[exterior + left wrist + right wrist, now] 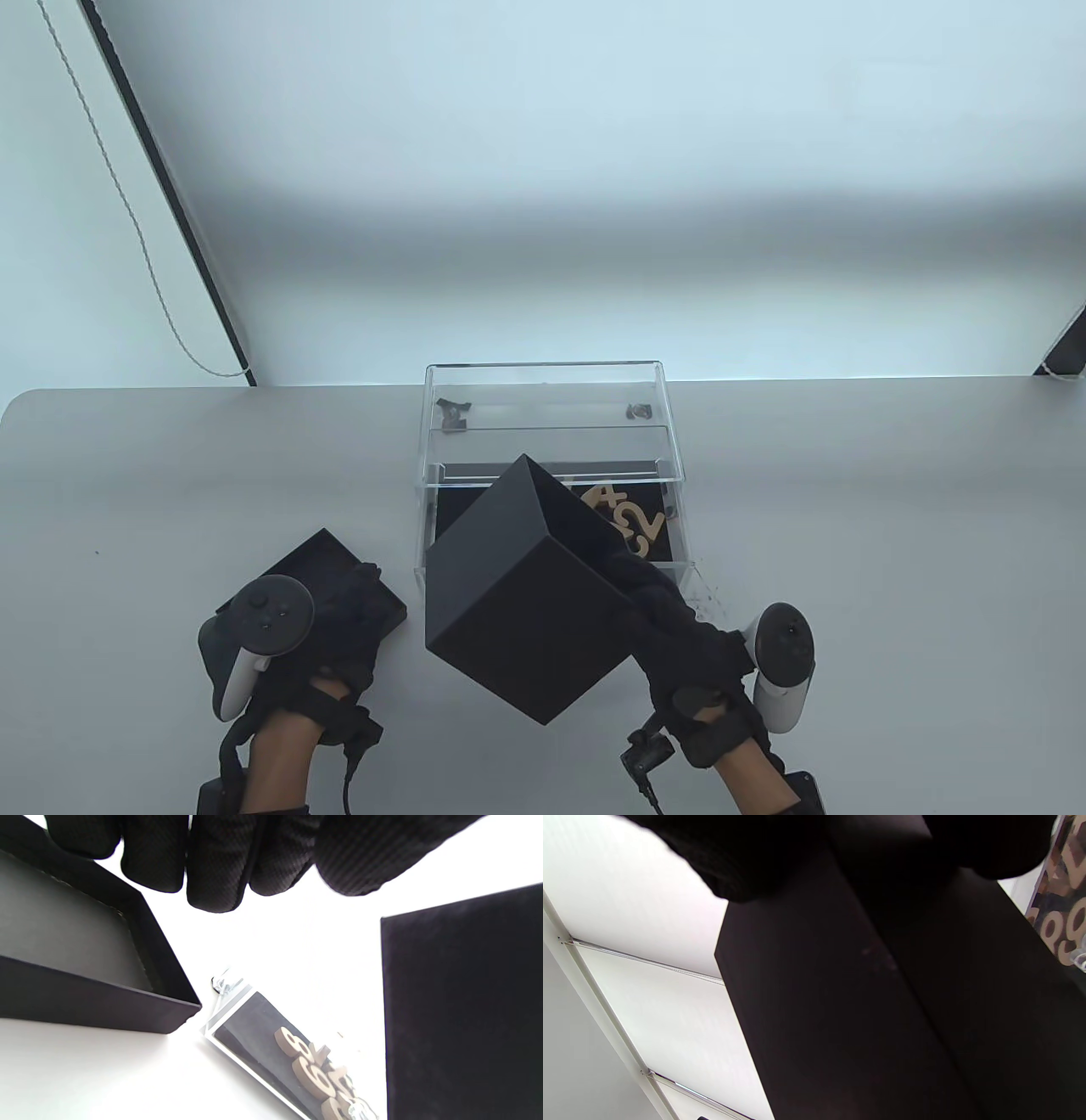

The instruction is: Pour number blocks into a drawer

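My right hand (670,620) grips a black cube-shaped box (517,594) and holds it tilted over the pulled-out drawer (679,543) of a clear acrylic cabinet (547,424). Several tan wooden number blocks (628,522) lie on the drawer's black floor; they also show in the left wrist view (314,1073) and at the right edge of the right wrist view (1058,929). The box fills the right wrist view (882,1005). My left hand (339,620) rests on the black box lid (322,564), which lies open side up on the table. Its fingers (216,861) hang free above the table.
The cabinet's upper compartment holds two small dark pieces (454,414). The grey table (891,509) ends at its far edge behind the cabinet. A cord (136,229) hangs at the far left.
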A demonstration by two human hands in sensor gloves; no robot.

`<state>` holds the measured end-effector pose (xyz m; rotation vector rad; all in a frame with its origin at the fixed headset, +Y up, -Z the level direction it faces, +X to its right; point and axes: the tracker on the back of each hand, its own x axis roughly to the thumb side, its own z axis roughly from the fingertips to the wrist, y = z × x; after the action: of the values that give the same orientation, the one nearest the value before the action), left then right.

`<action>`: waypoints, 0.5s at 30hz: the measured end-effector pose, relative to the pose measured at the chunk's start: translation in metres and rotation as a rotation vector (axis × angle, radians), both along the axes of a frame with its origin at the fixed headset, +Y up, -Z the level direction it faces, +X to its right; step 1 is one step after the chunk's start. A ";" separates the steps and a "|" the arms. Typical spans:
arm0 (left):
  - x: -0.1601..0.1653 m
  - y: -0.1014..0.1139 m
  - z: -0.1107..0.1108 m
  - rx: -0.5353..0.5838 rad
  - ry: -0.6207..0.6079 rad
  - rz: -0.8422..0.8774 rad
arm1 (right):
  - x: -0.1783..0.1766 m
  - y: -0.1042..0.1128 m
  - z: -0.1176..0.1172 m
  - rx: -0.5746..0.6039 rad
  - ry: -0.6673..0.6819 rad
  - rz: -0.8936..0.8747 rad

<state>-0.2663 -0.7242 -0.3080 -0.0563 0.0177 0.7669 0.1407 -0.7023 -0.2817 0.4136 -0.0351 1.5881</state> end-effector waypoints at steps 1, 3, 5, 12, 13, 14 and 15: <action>0.000 -0.001 0.000 -0.004 -0.001 -0.004 | 0.000 0.000 0.001 0.006 -0.001 0.017; 0.000 -0.003 -0.001 -0.013 0.000 -0.012 | -0.002 0.000 0.004 0.039 0.008 0.081; 0.000 -0.005 -0.001 -0.021 0.001 -0.020 | -0.004 0.001 0.007 0.075 0.019 0.145; 0.001 -0.012 -0.004 -0.049 0.002 -0.042 | -0.010 0.005 0.017 0.216 0.020 0.358; 0.001 -0.014 -0.004 -0.054 0.002 -0.045 | -0.011 0.005 0.018 0.236 0.021 0.390; 0.001 -0.015 -0.004 -0.058 0.002 -0.046 | -0.012 0.005 0.019 0.246 0.022 0.409; 0.001 -0.016 -0.004 -0.060 0.002 -0.049 | -0.013 0.005 0.020 0.261 0.026 0.431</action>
<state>-0.2651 -0.7398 -0.3122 -0.1121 0.0435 0.7174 0.1274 -0.6977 -0.2620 0.6789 -0.1421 2.0108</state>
